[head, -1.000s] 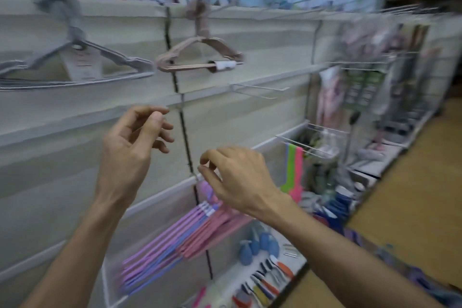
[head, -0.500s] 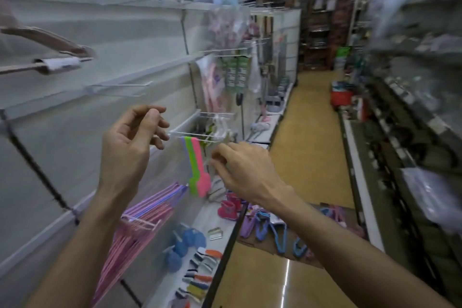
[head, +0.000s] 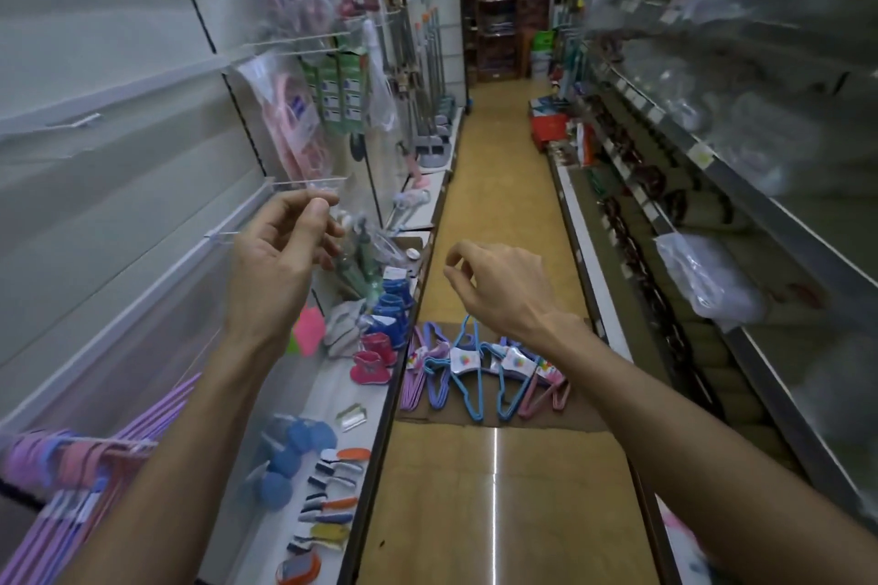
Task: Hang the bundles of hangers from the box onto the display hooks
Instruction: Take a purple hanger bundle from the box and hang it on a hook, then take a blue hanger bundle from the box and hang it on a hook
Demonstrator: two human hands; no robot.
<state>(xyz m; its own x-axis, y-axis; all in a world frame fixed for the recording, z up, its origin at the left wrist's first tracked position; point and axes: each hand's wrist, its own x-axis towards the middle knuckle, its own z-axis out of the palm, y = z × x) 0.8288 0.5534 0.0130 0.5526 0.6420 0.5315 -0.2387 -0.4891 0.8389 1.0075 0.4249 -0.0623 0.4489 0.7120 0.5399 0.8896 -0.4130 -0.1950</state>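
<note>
A shop aisle ran ahead, seen from a person's head. Two bare hands were raised at chest level. About six bundles of hangers, in purple, blue and pink, lay side by side on a flattened cardboard box on the floor, below and well apart from both hands. One more bundle of pink and purple hangers hung on a display hook at lower left.

The left hand was lifted beside the left shelving, its fingers curled and its thumb tip near the forefinger; nothing showed between them. The right hand hung over the aisle, back upward, fingers loosely curled downward and holding nothing, directly above the bundles on the floor.
</note>
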